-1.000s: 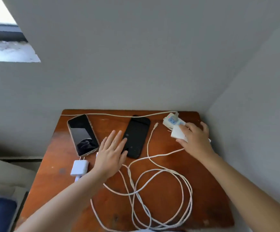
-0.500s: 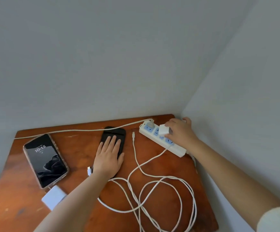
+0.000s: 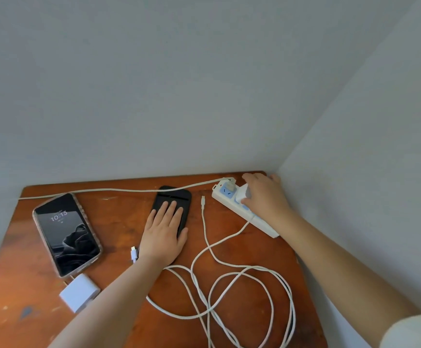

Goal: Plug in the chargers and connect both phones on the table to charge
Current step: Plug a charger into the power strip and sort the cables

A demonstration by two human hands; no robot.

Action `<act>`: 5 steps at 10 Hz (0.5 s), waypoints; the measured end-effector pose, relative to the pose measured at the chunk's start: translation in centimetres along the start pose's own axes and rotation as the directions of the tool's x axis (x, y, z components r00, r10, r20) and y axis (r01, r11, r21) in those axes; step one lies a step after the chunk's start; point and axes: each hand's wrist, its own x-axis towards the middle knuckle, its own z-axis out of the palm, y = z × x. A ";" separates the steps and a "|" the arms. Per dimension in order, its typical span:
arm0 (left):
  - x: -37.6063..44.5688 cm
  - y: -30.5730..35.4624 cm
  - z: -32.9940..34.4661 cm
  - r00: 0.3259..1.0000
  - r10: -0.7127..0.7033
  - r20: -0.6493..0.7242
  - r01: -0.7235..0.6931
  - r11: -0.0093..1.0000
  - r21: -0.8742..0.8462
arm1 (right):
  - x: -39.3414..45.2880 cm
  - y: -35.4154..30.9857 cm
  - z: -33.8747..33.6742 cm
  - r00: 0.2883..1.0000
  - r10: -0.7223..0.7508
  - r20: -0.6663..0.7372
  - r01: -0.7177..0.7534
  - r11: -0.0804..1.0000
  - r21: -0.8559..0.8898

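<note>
A white power strip (image 3: 259,222) with blue sockets lies at the table's back right corner. My right hand (image 3: 264,197) is shut on a white charger block (image 3: 243,194) standing on the strip. My left hand (image 3: 163,233) rests flat, fingers spread, on a black phone (image 3: 176,199) lying dark at the middle back. A second phone (image 3: 66,232) in a clear case lies to the left with its screen lit, showing 10:13. Another white charger block (image 3: 80,292) lies loose below it. White cables (image 3: 229,285) coil at the front right; one free plug end (image 3: 203,199) lies beside the black phone.
The wooden table (image 3: 28,285) fits into a corner between two grey walls. A thin white cord (image 3: 103,190) runs along the back edge into the strip's end. A small cable connector (image 3: 134,253) lies just left of my left wrist.
The view has swung right and nearer. My right hand carried the charger block onto the power strip. My left hand slid onto the black phone. The left phone's screen lit up.
</note>
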 end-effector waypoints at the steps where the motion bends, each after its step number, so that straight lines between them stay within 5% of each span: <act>1: 0.0 0.1 -0.1 1.000 -0.001 0.000 0.001 1.000 -0.016 | -0.4 0.0 -0.3 0.999 0.042 -0.005 -0.041 0.999 0.033; 3: 0.0 0.0 -0.2 1.000 0.004 -0.003 -0.004 1.000 -0.020 | 0.2 -1.5 -0.5 0.996 0.091 0.008 -0.091 0.995 0.031; 5: 0.0 0.0 -0.1 1.000 0.004 0.000 -0.004 1.000 -0.015 | -1.4 -2.6 1.3 0.986 0.099 -0.130 -0.099 0.995 0.013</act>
